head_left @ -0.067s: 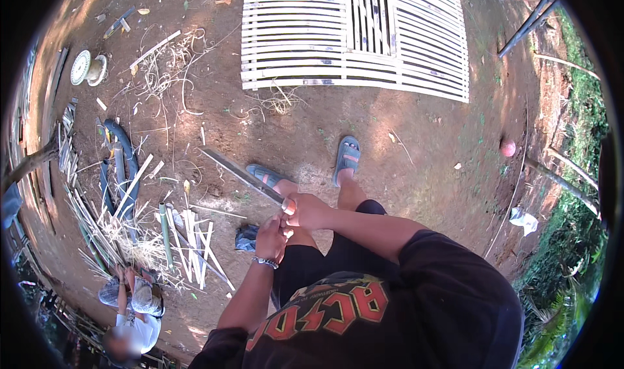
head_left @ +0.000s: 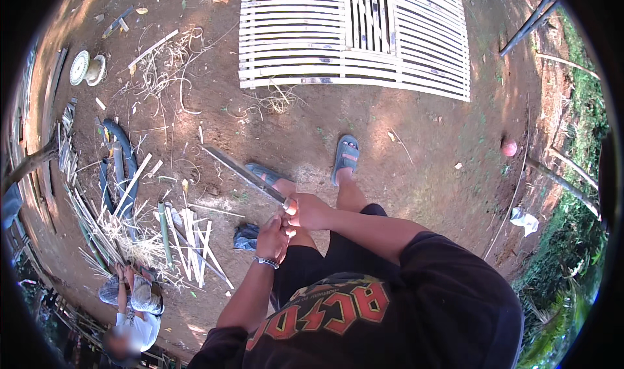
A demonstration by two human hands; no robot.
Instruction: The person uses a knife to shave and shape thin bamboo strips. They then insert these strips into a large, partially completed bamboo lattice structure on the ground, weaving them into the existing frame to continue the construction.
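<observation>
A long machete is gripped at its handle in my right hand, in front of my lap. Its straight blade slants up and left, over the bare ground and close by my left sandal. My left hand, with a bracelet at its wrist, is closed right against the right hand near the handle's end. The fingers press together there, and what they hold, if anything, I cannot make out. A small pale, sunlit spot shows between the hands.
A slatted bamboo panel lies ahead. On the left are curly shavings, a spool, split bamboo strips and dark tubing. Another person sits lower left, hands at a bamboo pile. A pink ball rests right.
The machete's tip has shifted very slightly to the right. Both hands stay together in nearly the same place.
</observation>
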